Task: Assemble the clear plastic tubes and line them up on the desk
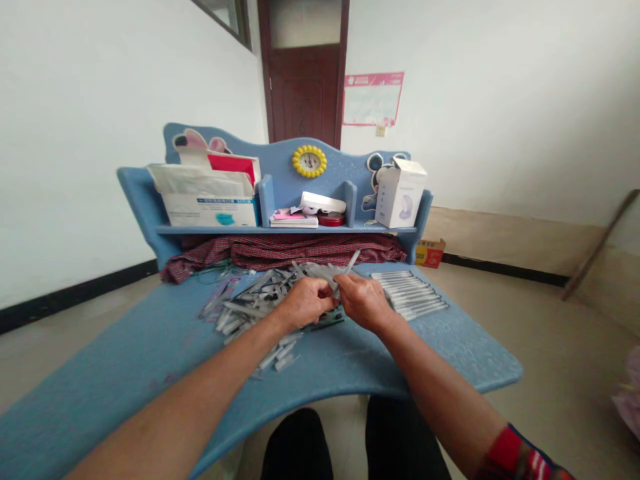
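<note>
My right hand [364, 301] is closed around a clear pen barrel [353, 260], whose end sticks up past the fingers. Close beside it, my left hand [306, 303] has its fingers pinched together near the lower part of that barrel. What the left fingertips grip is hidden. Under and left of the left hand spreads a loose pile of clear and dark pen parts [245, 310]. To the right of my right hand, several pens [415, 293] lie side by side in a neat row on the blue table [165, 340].
Along the table's back lies a bunched checked cloth [300, 250]. Above it, a blue shelf [210, 231] carries a mask box [210, 208], a white carton [401, 193] and small booklets [294, 221]. A yellow flower-shaped clock [309, 161] is on the backboard.
</note>
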`<move>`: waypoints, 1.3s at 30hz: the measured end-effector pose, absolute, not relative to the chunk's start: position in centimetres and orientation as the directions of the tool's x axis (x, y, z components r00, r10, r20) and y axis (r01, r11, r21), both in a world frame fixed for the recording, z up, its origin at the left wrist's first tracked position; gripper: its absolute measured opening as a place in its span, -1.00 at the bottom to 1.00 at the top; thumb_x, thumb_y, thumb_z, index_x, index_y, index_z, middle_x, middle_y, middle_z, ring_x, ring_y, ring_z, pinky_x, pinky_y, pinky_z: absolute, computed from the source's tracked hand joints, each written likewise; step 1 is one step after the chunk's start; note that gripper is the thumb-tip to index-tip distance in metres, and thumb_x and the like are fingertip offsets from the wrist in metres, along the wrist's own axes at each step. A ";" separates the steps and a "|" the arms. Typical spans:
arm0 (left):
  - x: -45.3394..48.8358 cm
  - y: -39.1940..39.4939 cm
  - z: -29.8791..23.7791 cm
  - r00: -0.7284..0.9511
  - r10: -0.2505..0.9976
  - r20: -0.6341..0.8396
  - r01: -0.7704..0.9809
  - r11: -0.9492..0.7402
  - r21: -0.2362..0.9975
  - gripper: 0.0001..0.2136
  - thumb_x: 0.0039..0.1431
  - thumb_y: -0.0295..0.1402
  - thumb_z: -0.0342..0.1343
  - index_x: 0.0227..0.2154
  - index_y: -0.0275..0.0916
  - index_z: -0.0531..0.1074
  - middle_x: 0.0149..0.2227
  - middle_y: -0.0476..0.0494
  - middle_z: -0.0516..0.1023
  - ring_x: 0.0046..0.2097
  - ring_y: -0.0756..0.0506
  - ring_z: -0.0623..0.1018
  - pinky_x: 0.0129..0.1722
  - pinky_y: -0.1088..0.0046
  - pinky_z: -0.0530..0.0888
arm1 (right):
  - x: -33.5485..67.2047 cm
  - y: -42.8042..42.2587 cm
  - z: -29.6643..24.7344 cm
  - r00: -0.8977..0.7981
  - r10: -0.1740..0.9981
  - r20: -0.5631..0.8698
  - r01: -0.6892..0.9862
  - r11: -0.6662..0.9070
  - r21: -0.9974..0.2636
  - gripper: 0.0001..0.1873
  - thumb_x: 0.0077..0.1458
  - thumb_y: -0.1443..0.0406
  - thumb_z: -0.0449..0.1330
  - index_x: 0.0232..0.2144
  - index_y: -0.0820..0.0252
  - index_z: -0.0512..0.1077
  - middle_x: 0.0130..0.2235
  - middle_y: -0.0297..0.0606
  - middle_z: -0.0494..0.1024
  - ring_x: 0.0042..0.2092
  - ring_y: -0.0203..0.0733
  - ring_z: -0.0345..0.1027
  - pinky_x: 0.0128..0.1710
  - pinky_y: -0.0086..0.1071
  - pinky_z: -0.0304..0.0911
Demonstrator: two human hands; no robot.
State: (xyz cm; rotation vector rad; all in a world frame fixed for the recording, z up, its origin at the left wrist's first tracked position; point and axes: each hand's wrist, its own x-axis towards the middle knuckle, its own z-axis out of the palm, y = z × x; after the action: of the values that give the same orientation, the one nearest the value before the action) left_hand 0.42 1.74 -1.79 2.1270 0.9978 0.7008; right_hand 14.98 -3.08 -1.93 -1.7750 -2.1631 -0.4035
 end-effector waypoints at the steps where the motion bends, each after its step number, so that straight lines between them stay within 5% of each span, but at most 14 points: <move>1: 0.4 1.7 -1.7 0.577 0.796 0.182 0.436 -0.489 0.755 -0.76 -0.09 -0.23 0.14 -0.64 -0.26 0.26 -0.73 0.14 0.27 -0.70 0.08 0.32 -0.69 0.60 0.20 | 15.0 -3.2 -1.6 -0.170 0.907 0.385 0.985 0.169 0.037 -0.66 0.17 0.33 -0.12 -0.09 0.11 0.36 -0.21 -0.16 0.56 -0.23 -0.14 0.43 -0.34 -0.41 0.18; 7: 0.0 1.5 -1.0 0.595 0.783 0.181 0.417 -0.493 0.763 -0.68 0.00 -0.09 0.05 -0.56 -0.29 0.39 -0.71 0.10 0.31 -0.69 0.08 0.32 -0.68 0.59 0.22 | 17.5 -4.1 0.4 -0.089 0.970 0.228 0.990 0.062 0.123 -0.76 0.08 0.34 0.02 -0.26 0.18 0.47 -0.31 -0.04 0.56 -0.26 -0.03 0.46 -0.34 -0.33 0.23; 19: 0.4 1.6 -2.0 0.669 0.719 0.191 0.471 -0.608 0.638 -0.75 -0.03 -0.22 0.07 -0.61 -0.31 0.44 -0.69 0.07 0.35 -0.64 0.08 0.32 -0.63 0.59 0.17 | 28.9 -2.7 -1.0 0.157 0.985 0.070 0.955 -0.170 0.243 -0.68 0.09 0.32 0.02 -0.17 0.18 0.50 -0.18 0.01 0.55 -0.13 -0.03 0.44 -0.23 -0.30 0.27; 39: 0.5 1.5 -2.8 0.736 0.666 0.122 0.525 -0.675 0.519 -0.82 -0.02 -0.34 0.06 -0.54 -0.33 0.49 -0.67 0.06 0.36 -0.55 0.06 0.35 -0.53 0.58 0.18 | 29.7 2.1 -2.0 0.017 0.997 -0.082 0.942 0.012 0.336 -0.66 0.01 0.49 0.04 -0.19 0.24 0.49 -0.13 0.00 0.53 -0.08 -0.02 0.42 -0.19 -0.27 0.31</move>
State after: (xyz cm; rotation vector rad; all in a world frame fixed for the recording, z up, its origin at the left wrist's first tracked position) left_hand 0.53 1.49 -2.82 2.4803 0.9074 0.4184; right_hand 29.66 2.07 -1.97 -2.4272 -2.4206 -0.3169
